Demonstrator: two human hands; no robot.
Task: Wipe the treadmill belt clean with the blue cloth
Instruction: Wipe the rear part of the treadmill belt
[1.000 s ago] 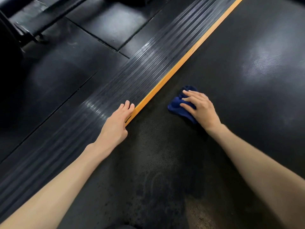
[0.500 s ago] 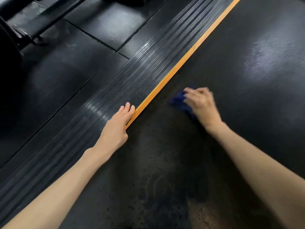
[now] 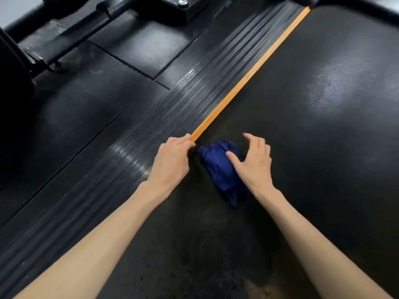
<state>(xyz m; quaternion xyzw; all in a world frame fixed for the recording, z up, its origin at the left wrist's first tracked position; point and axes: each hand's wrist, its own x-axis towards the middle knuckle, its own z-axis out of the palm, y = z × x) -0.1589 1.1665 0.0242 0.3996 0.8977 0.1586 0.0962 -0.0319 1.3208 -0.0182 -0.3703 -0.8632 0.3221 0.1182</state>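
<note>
**Blue cloth on belt, right hand over it**

- 9 to 10 o'clock: dark rubber floor mats, seams visible. At 11 o'clock a black machine frame stands on them.
- 7 to 1 o'clock: the ribbed side rail runs diagonally. An orange strip lines its belt-side edge.
- Centre, slightly toward 9 o'clock: the left hand lies palm down on the rail. Its fingers are bent, and the tips sit at the near end of the orange strip. Whether they hook that edge or only press on it cannot be told.
- Centre: the blue cloth is bunched into a long wad. It lies on the belt between the two hands, just beside the left hand.
- Centre, slightly toward 3 o'clock: the right hand is spread with its fingers apart, and the fingertips are blurred. The thumb lies on the cloth, and the palm covers the cloth's right edge. No finger closes round the cloth.
- 2 to 6 o'clock: the treadmill belt is black and finely textured. It has a pale sheen toward 2 o'clock and speckled marks toward 6 o'clock.
</note>
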